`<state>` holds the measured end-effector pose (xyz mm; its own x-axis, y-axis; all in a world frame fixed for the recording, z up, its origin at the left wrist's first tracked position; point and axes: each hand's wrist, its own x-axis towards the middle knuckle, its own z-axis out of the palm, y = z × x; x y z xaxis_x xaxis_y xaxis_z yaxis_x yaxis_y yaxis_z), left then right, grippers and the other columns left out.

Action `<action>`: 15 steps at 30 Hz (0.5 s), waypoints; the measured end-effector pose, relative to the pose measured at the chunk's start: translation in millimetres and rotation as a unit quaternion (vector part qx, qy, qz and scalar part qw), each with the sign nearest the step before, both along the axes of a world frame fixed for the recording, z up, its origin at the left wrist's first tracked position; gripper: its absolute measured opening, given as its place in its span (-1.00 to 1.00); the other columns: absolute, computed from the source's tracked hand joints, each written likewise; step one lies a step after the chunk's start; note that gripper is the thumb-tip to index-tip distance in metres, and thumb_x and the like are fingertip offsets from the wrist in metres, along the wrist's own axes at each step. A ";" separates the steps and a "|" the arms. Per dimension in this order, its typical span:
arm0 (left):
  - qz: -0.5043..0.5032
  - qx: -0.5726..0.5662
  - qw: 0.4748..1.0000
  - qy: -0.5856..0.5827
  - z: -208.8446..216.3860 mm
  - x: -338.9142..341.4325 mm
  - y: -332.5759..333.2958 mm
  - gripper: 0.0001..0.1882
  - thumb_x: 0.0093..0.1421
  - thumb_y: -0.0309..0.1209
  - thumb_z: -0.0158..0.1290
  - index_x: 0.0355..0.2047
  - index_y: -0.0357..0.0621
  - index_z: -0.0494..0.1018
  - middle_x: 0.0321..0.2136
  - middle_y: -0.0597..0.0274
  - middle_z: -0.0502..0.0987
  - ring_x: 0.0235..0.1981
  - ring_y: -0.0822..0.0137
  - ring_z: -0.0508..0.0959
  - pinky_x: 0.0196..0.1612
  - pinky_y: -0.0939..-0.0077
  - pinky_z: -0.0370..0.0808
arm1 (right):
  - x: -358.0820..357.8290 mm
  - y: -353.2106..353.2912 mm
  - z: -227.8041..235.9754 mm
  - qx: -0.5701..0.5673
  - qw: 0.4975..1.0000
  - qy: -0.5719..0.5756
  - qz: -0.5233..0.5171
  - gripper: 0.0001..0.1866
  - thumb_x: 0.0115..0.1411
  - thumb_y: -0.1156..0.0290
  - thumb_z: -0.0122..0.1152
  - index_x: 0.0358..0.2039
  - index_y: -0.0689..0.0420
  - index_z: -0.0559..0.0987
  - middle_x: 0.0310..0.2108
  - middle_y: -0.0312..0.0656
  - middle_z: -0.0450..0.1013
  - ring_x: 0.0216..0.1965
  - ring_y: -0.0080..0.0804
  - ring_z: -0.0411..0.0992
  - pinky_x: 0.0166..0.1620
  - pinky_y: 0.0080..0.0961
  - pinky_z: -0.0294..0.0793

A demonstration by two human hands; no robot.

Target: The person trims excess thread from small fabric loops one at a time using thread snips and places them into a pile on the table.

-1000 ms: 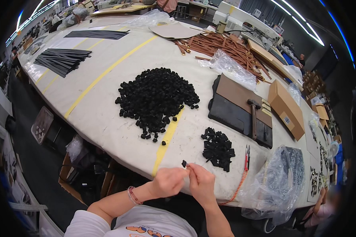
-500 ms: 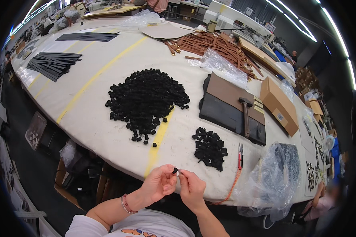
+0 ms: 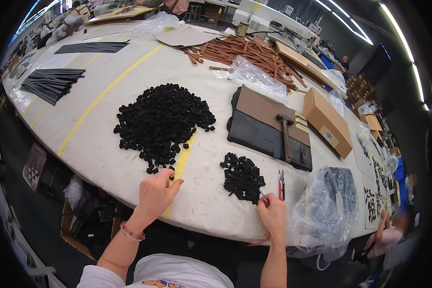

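My left hand (image 3: 156,192) lies palm down on the cream table cover (image 3: 105,158), its fingertips on loose pieces at the near edge of a large pile of small black pieces (image 3: 163,120). My right hand (image 3: 272,213) is at the near side of a smaller pile of the same black pieces (image 3: 242,177). Its fingers pinch a thin, short metal tool (image 3: 263,194) whose tip points into that pile. Red-handled snips (image 3: 281,185) lie just right of the small pile, beside my right hand.
A dark mat with a brown sheet and a hammer (image 3: 284,134) lies behind the small pile. A cardboard box (image 3: 327,120) and a plastic bag of dark parts (image 3: 329,206) are at right. Brown straps (image 3: 245,50) and black strips (image 3: 50,84) lie farther off. A yellow line (image 3: 96,103) crosses the table.
My hands were together near the table edge, working a small black piece. They have now parted: the left went to the large pile, the right to the small pile.
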<state>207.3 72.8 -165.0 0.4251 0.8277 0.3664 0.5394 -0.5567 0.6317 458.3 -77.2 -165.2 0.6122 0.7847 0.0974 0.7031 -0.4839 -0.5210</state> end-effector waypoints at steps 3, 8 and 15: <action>-0.046 0.015 0.994 -0.097 -4.6 5.1 -5.8 -0.86 -0.09 -0.48 0.10 -0.55 -0.26 0.36 -0.79 0.23 0.33 -0.83 0.45 0.28 -0.74 0.62 0.19 | 4.0 -1.0 -6.5 0.008 1.000 0.018 -0.003 -0.85 -0.13 0.43 0.09 -0.56 0.26 0.46 -0.66 -0.09 0.43 -0.58 -0.22 0.42 -0.44 -0.39 0.36; -0.066 -0.008 0.991 -0.113 -5.9 10.3 -13.2 -0.87 -0.08 -0.51 0.09 -0.54 -0.29 0.37 -0.76 0.22 0.36 -0.83 0.50 0.27 -0.74 0.67 0.19 | 1.0 -0.7 -3.2 0.016 0.999 0.050 -0.011 -0.82 -0.16 0.40 0.12 -0.55 0.25 0.47 -0.65 -0.10 0.44 -0.59 -0.26 0.43 -0.44 -0.45 0.38; -0.090 -0.031 0.988 -0.122 -6.8 10.8 -20.6 -0.88 -0.07 -0.53 0.08 -0.54 -0.31 0.37 -0.74 0.20 0.37 -0.81 0.51 0.29 -0.72 0.67 0.21 | -3.2 -1.5 -3.2 -0.015 1.000 0.020 -0.001 -0.83 -0.19 0.42 0.10 -0.58 0.26 0.47 -0.69 -0.10 0.42 -0.60 -0.26 0.42 -0.47 -0.40 0.36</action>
<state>218.1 52.2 -171.8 0.4725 0.7714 0.4263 0.2635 -0.5852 0.7668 455.1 -78.7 -168.4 0.6162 0.7860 0.0504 0.6819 -0.5003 -0.5336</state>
